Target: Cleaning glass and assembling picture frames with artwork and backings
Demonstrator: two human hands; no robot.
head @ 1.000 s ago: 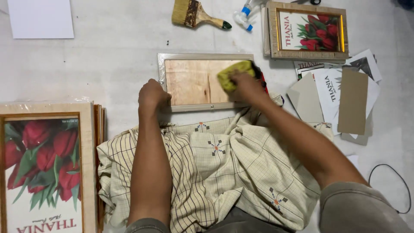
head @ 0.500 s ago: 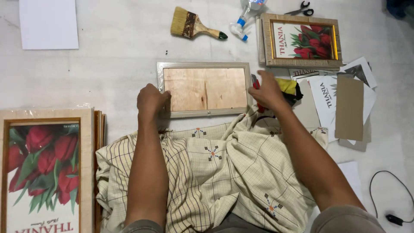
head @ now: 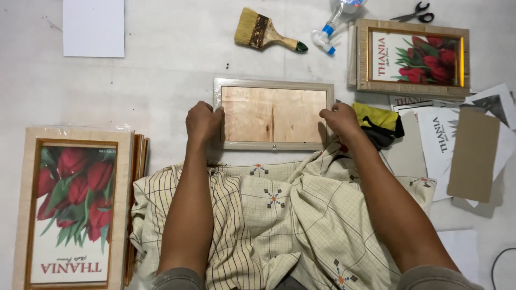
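Empty wooden picture frame (head: pixel 273 114) is gripped flat on the floor (head: pixel 161 70): left hand (head: pixel 203 122) on its left edge, right hand (head: pixel 341 121) on its right edge. Yellow cloth (head: pixel 376 118) lies just beside the right hand. Paintbrush (head: pixel 264 31) is seen above the frame.

your picture frame (head: pixel 273 115) lies flat on the pale floor, long side running left to right; its border is a light, whitish wood, and the panel inside shows bare tan board with a darker streak down the middle; a small metal fitting sits at its lower edge; its near side touches the checked cream cloth over your lap.
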